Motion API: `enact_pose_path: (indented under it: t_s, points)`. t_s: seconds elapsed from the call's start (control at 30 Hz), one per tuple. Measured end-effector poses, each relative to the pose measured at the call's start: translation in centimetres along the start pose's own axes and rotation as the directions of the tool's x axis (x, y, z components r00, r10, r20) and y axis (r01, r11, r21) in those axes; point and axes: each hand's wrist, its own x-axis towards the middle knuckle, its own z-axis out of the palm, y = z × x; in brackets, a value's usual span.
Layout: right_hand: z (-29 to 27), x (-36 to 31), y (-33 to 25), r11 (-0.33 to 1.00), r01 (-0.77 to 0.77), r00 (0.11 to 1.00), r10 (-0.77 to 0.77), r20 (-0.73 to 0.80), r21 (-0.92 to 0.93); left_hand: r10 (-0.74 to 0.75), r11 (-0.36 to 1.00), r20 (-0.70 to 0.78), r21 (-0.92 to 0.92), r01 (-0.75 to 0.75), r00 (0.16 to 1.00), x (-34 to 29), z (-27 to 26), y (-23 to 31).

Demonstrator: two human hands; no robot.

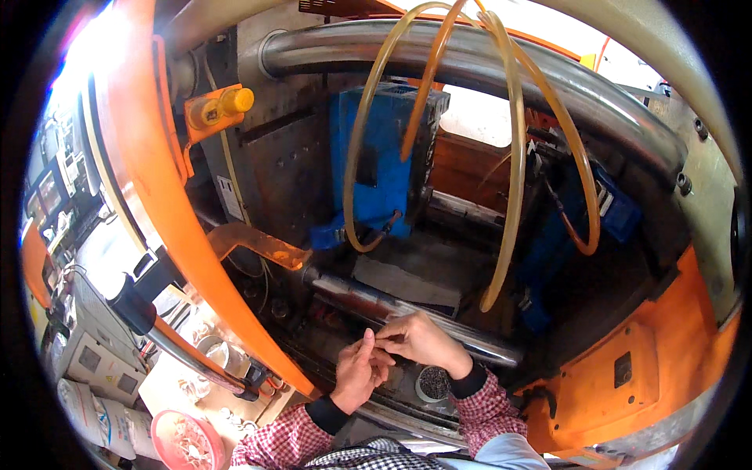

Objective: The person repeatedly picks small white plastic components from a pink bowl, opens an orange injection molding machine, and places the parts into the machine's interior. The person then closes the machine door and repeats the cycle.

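My left hand [362,374] and my right hand [424,341] meet in front of the lower steel bar [376,300] of a large machine. The left thumb points up while the other left fingers curl in. My right fingertips pinch together right beside that thumb. Whatever lies between the fingers is too small or too hidden to name. Just below my right hand stands a round tub [433,384] of small dark pieces. Deeper in the machine is a blue mould block [368,149], with a yellowish hose [355,157] looping down to it.
A thick upper steel bar [352,43] crosses the machine. More hoses [513,157] hang at the right, before a second blue part [619,207]. An orange frame [184,211] rises at left, an orange panel [607,380] at right. A pink basin [160,431] holds pale pieces.
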Motion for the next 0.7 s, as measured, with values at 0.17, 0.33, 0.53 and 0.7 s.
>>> enact_pose_path:
  t_s: [0.17,0.33,0.53,0.7]
  points:
    - [-2.1,3.7,5.1,0.995,-0.093,0.861,0.099,-0.498,0.037,0.011,1.000,-0.007,-0.012,-0.011,1.000,-0.3,-0.9,0.6]
    - [-8.4,12.8,14.0,0.976,-0.215,0.290,0.091,-0.953,0.028,-0.087,0.995,-0.069,0.046,0.090,0.994,-1.8,-1.2,-0.1]
    - [-12.3,20.5,20.9,0.933,-0.351,0.107,0.128,-0.986,0.083,-0.156,0.970,-0.100,0.172,0.171,0.983,-2.3,-1.6,-0.6]
    - [-12.5,21.6,22.3,0.951,-0.307,0.113,0.000,-0.994,-0.035,-0.161,0.973,-0.088,0.153,0.173,0.983,-2.3,-1.9,-0.6]
